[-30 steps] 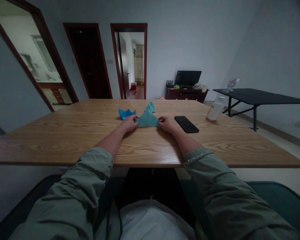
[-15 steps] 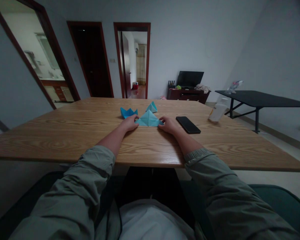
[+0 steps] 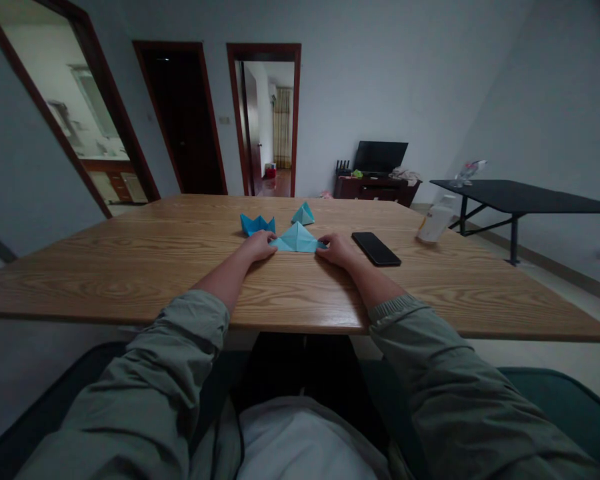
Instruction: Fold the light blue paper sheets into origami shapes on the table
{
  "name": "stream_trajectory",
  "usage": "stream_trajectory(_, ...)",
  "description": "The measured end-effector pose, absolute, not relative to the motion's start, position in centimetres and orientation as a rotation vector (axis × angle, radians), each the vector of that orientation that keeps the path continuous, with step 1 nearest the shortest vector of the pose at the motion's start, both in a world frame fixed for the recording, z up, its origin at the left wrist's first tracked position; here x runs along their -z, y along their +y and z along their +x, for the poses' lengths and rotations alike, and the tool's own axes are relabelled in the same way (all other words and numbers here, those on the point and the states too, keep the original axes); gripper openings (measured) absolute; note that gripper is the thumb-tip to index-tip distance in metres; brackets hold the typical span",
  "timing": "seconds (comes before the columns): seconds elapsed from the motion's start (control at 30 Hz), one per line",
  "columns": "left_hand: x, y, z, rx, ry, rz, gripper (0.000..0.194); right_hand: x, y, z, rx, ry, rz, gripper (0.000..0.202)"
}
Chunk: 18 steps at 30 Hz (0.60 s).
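Note:
A light-blue folded paper boat point(image 3: 297, 239) with a pointed middle rests on the wooden table between my hands. My left hand point(image 3: 258, 246) pinches its left end, thumb and fingers closed on the paper. Its right end is gripped the same way by my right hand point(image 3: 337, 249). Just beyond my left hand sits a darker blue folded paper piece point(image 3: 258, 225) with upright points. Behind the boat stands a smaller light-blue folded paper piece point(image 3: 303, 213), shaped like a pyramid.
On the wooden table point(image 3: 180, 267), a black phone point(image 3: 376, 249) lies right of my right hand. Farther right stands a clear plastic bottle point(image 3: 436, 220) with a white cap. A black folding table point(image 3: 520, 197) is beyond the right edge, and a television point(image 3: 381, 158) is at the back wall.
The paper's middle peak sits very slightly lower and looks a little wider. Both hands keep their places at its ends.

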State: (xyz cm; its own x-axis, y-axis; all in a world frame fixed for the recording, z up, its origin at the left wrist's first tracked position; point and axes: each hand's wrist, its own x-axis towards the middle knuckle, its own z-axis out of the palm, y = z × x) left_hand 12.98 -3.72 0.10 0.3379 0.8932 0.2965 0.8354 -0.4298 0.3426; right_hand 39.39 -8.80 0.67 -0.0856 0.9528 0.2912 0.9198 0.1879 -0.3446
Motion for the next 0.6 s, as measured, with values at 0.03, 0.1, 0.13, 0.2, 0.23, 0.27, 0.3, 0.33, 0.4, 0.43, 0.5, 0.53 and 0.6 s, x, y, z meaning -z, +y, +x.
stream_trajectory(0.03,-0.11,-3.72,12.97,-0.665,1.602,2.471,0.038,-0.79,-8.95,39.33,-0.108,-2.028,-1.763,0.031)
stream_trajectory(0.1,-0.13,-3.74,12.95,-0.659,1.598,2.482,0.038,-1.03,-9.26,39.22,-0.097,-2.036,-1.771,0.031)
stream_trajectory(0.13,-0.12,-3.74,12.94,-0.664,1.595,2.485,0.039,-1.14,-9.4,39.17,-0.084,-2.038,-1.771,0.031)
stream_trajectory(0.2,-0.09,-3.71,12.9,-0.675,1.594,2.488,0.04,-1.31,-9.63,39.08,-0.068,-2.045,-1.776,0.031)
stream_trajectory(0.23,-0.07,-3.68,12.88,-0.679,1.598,2.492,0.04,-1.37,-9.7,39.05,-0.061,-2.047,-1.781,0.031)
stream_trajectory(0.27,-0.04,-3.63,12.85,-0.68,1.602,2.498,0.04,-1.41,-9.75,39.02,-0.052,-2.049,-1.787,0.031)
stream_trajectory(0.3,-0.01,-3.58,12.83,-0.676,1.602,2.505,0.039,-1.44,-9.77,39.0,-0.045,-2.051,-1.793,0.031)
stream_trajectory(0.33,0.01,-3.52,12.81,-0.672,1.6,2.512,0.038,-1.44,-9.76,38.98,-0.036,-2.049,-1.8,0.03)
stream_trajectory(0.4,0.05,-3.45,12.8,-0.662,1.598,2.521,0.036,-1.42,-9.68,38.95,-0.008,-2.04,-1.808,0.029)
stream_trajectory(0.43,0.04,-3.46,12.81,-0.66,1.602,2.521,0.036,-1.39,-9.63,38.94,0.01,-2.035,-1.808,0.028)
stream_trajectory(0.5,0.0,-3.54,12.87,-0.673,1.61,2.511,0.035,-1.32,-9.52,38.92,0.045,-2.028,-1.797,0.028)
stream_trajectory(0.53,-0.04,-3.63,12.92,-0.684,1.613,2.503,0.035,-1.27,-9.49,38.91,0.059,-2.027,-1.787,0.028)
stream_trajectory(0.6,-0.16,-3.84,13.04,-0.704,1.604,2.489,0.031,-1.18,-9.47,38.89,0.062,-2.032,-1.763,0.027)
